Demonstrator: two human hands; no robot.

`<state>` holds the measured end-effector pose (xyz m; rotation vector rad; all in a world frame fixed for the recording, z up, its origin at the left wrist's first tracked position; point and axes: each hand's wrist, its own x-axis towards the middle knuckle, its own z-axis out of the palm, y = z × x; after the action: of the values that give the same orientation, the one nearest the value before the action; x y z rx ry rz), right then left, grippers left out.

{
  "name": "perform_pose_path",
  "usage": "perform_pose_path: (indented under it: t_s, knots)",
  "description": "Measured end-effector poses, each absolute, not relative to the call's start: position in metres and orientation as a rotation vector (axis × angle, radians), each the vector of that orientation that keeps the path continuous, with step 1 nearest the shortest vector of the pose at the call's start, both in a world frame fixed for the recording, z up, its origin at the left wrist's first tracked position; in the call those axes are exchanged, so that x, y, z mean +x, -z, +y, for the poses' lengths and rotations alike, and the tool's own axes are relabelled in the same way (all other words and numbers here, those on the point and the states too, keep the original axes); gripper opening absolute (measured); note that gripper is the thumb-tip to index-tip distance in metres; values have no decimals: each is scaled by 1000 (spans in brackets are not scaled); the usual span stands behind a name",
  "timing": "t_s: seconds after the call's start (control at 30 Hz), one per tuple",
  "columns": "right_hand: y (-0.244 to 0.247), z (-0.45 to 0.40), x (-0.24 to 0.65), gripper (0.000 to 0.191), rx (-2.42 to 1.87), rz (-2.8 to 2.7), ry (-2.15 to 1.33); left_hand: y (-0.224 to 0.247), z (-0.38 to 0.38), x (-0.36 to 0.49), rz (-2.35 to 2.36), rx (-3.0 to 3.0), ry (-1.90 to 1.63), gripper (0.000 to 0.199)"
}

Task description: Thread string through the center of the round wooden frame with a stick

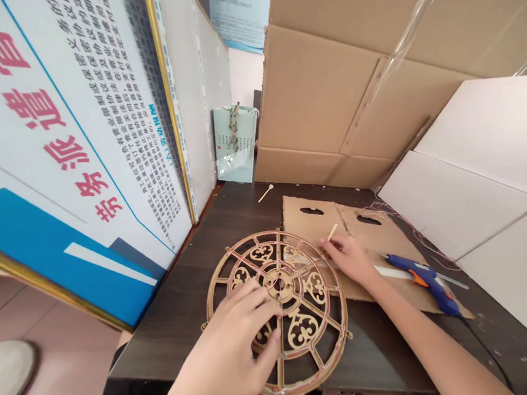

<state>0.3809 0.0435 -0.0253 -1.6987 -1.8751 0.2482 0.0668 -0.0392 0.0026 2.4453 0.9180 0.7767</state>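
A round wooden openwork wheel [303,330] with spokes, scroll-shaped inserts and thin reddish wires along its rings lies at the front of the dark table. Over its left half rests my left hand [245,325], fingers spread and curved, the fingertips near the hub; no object shows in it. My right hand [344,254] is beyond the wheel's upper right rim, above a flat cardboard sheet. Its fingers pinch a short, pale wooden stick [332,231] that points upward. Parts of the wheel are hidden under my left hand.
A blue glue gun [423,274] with an orange trigger lies on the cardboard sheet [299,212], its cord running off the front right. Another small stick [266,193] lies farther back. Thin wires tangle at right. Cardboard and white panels wall the back and right; a printed board leans at left.
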Motion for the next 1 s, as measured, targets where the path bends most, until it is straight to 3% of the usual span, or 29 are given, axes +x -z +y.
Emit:
perform_pose_path:
  t_s: [1.0]
  knots:
    - [22,43,379,48,-1678,-1899,-288,-3,-40,67,930,2514,-662,20]
